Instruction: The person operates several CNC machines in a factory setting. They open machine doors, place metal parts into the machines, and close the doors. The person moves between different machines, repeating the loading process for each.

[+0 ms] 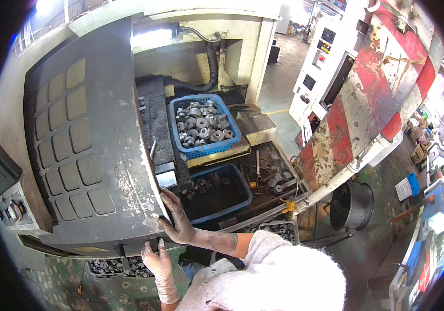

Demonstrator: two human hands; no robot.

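A grey sliding door (101, 155) with chipped paint and a grid of window panes covers the left of a machine tool. My right hand (179, 223), in a blackened thin glove, grips the door's right edge near its lower corner. Below it, my left hand (158, 262), in a paler glove with dark fingertips, closes its fingers and thumb around a dark part on the door's lower edge. Inside the machine, a blue plastic basket (206, 153) full of ring-shaped metal parts (201, 123) stands on a ledge. A second blue basket (247, 194) sits lower, with a few parts and dark residue.
A work lamp (154, 37) shines inside the machine. Metal parts and a rod (259, 165) lie on its dirty bed. Crates of parts (105, 267) stand below the door. On the right are a red-and-white striped panel (362, 93) and a black drum-like fan (351, 206).
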